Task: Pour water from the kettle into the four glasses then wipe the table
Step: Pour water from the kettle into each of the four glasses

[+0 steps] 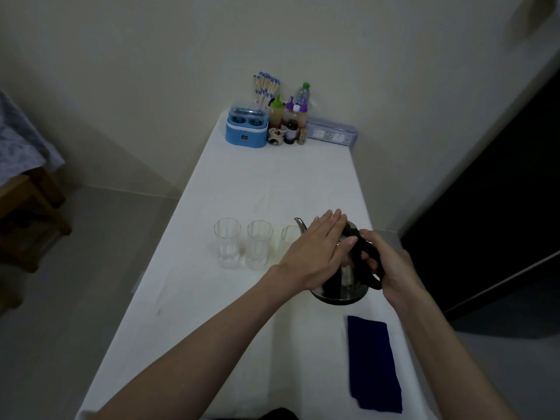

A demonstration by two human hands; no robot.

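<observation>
Steel kettle (342, 283) right of centre on the white table (242, 298), spout aimed toward the upper left at three visible glasses (227, 242). Right hand (385, 262) clamps the black handle; left hand (315, 251) lies flat, fingers extended, on the lid. Blue cloth (374, 363) at lower right. Table runs lengthwise toward a pale wall (181, 71).

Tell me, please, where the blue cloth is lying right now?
The blue cloth lies flat on the white table, near its right edge, just nearer the person than the kettle.
</observation>
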